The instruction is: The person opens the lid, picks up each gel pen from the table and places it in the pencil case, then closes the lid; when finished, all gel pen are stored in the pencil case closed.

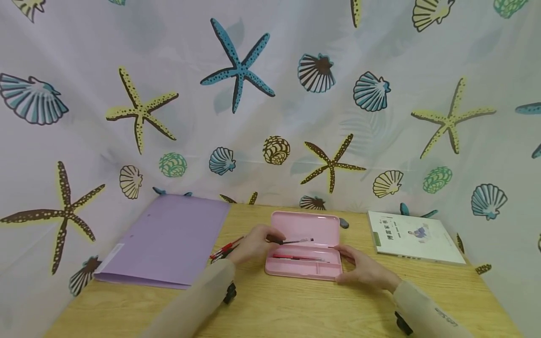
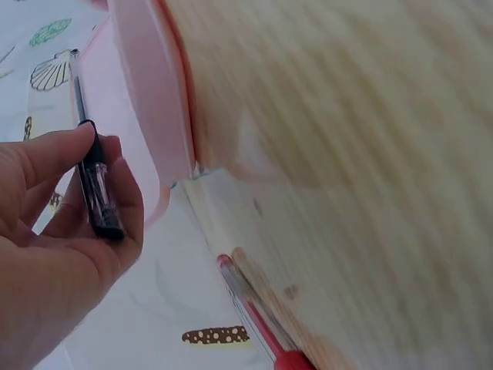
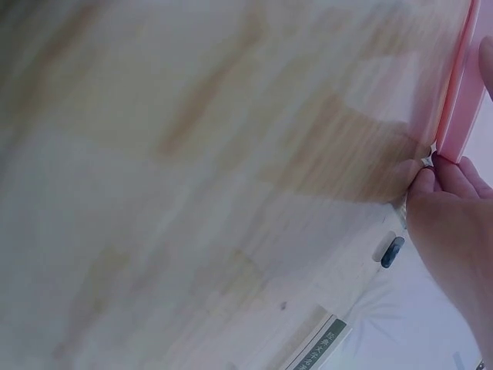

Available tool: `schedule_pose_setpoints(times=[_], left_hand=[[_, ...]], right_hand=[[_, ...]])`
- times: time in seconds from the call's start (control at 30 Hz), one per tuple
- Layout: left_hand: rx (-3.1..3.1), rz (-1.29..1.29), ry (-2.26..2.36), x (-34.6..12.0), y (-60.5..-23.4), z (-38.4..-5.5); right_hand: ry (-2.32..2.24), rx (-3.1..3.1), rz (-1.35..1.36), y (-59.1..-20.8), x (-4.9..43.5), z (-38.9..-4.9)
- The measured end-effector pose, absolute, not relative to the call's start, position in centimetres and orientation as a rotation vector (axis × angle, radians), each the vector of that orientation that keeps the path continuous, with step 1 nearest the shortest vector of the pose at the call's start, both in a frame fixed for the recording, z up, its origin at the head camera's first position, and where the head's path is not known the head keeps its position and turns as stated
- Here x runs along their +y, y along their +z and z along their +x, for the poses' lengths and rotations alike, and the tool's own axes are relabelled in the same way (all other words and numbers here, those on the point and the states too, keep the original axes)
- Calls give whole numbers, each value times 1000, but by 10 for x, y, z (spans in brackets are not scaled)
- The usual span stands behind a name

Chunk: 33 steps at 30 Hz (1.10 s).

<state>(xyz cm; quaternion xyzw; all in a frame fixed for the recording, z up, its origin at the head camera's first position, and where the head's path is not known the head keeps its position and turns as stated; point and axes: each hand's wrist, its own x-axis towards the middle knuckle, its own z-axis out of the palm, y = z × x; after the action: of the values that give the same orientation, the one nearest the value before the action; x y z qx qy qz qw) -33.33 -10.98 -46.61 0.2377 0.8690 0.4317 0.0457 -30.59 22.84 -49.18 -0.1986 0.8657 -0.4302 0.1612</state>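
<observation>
Nearest, pale, soft-looking sleeves (image 1: 190,300) above a worktop (image 1: 296,312) of yellow, streaky wood grain. Grips the right end of the case (image 1: 329,268) with the right hand (image 1: 365,268), thumb at the near corner, fingers towards the hinge side. Pinches the black pen (image 1: 297,241) in the left hand (image 1: 255,239), thumb on the dark, thicker part, slim clear barrel out over the case; cannot tell whether touching the lid (image 1: 302,225).

Should weigh very little, the black pen: stiff, narrow, perhaps slick along the plastic, and apt to roll once loose. Best to take by the thick part, with light pressure.

Looks like hard, glossy pink plastic, the case; probably light and ready to slide. Best to steady by the end wall, not the thin lid. Contains a red pen (image 1: 296,257) in the long compartment, with a small divider in the front one.

Just left of the case, loose pens (image 1: 226,247), slender and red or dark. Further left, a smooth, flat purple folder (image 1: 169,239), parted at the near edge. To the right, a white book (image 1: 422,234), rectangular and matt. Behind the lid, a small dark oval object (image 1: 344,223), too small to identify. Farthest, a creased white cloth (image 1: 287,28), printed with starfish and shells.
</observation>
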Motion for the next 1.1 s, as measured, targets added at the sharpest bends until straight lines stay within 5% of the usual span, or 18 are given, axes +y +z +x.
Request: schedule_pose_setpoints(times=[1.1], left_hand=[[2811, 882, 904, -71, -474, -339]], right_hand=[[-1232, 2469, -564, -491, 227, -305]])
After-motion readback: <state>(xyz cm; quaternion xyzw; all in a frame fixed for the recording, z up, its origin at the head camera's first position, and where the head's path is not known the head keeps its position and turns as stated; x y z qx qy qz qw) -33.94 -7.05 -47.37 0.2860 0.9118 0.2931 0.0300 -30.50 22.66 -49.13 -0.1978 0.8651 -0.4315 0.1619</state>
